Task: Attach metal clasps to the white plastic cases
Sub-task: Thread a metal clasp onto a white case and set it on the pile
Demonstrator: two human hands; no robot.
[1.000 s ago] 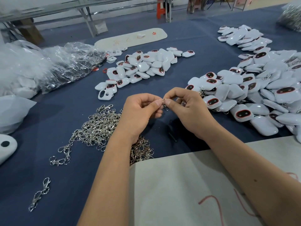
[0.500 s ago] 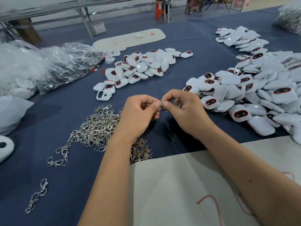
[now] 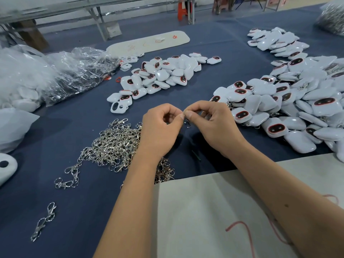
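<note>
My left hand [image 3: 160,128] and my right hand [image 3: 212,123] meet above the blue table and together pinch one small metal clasp [image 3: 186,121] between their fingertips; its lower end dangles below the thumbs. A heap of loose silver clasps [image 3: 113,146] lies just left of my left wrist. White plastic cases with dark oval windows form one pile [image 3: 163,73] beyond my hands and a larger pile [image 3: 290,101] to the right, close to my right hand. No case is in either hand.
Clear plastic bags [image 3: 55,75] of parts sit at the far left. A grey board [image 3: 214,211] covers the near table edge under my forearms. Two stray clasps [image 3: 43,221] lie near left. A small dark stick [image 3: 196,155] lies between my wrists.
Both hands stay together pinching the clasp; the fingers shifted only slightly, and the camera view drifted a little.
</note>
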